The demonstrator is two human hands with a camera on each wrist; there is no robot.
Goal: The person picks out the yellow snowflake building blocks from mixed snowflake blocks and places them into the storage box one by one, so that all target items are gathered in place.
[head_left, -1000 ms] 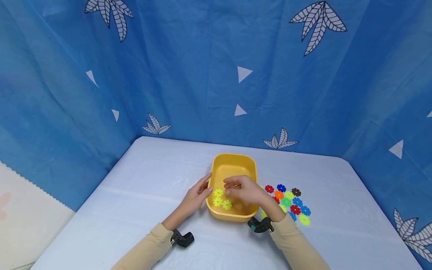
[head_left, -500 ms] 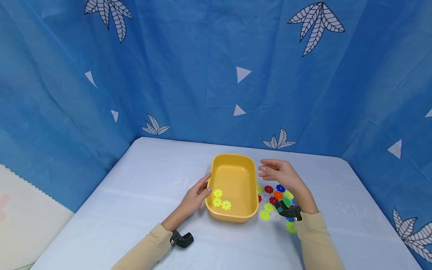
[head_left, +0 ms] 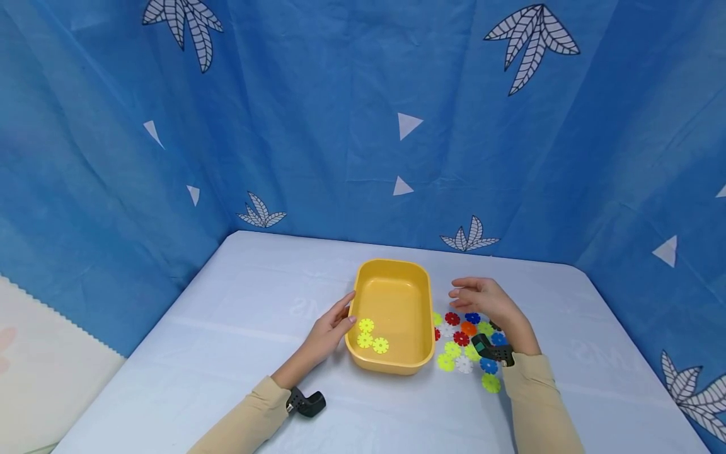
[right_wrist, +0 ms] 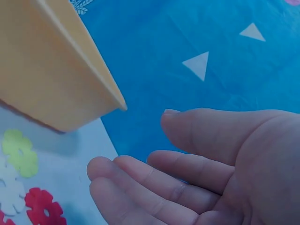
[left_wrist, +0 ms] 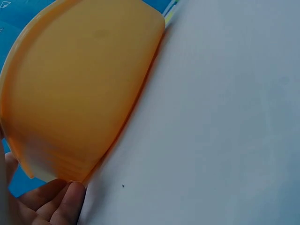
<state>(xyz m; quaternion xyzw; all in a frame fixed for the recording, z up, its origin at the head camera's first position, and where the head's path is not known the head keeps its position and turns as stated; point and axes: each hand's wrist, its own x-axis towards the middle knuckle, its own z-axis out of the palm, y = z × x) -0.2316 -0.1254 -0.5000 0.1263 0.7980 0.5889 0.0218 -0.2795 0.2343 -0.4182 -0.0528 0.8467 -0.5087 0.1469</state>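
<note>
A yellow plastic basin (head_left: pixel 397 302) stands on the white-covered table, with several lime-yellow flower-shaped discs (head_left: pixel 365 340) in its near left corner. My left hand (head_left: pixel 328 331) holds the basin's left side, thumb at the rim; in the left wrist view its fingers (left_wrist: pixel 70 201) touch the outer wall. To the right of the basin, my right hand (head_left: pixel 484 299) hovers above several flower discs (head_left: pixel 464 364) in red, white, blue, orange and lime. The right wrist view shows its fingers (right_wrist: pixel 183 187) loosely bent, with nothing between them. The forearm and hand hide some discs.
Each wrist wears a black camera strap (head_left: pixel 306 402). A blue curtain (head_left: pixel 340 126) with leaf and triangle prints hangs behind the table. White tablecloth (head_left: pixel 255 296) lies around the basin.
My right hand has left the space over the basin and moved right, over the loose discs, then slightly farther right and down. The left hand and the basin stay put.
</note>
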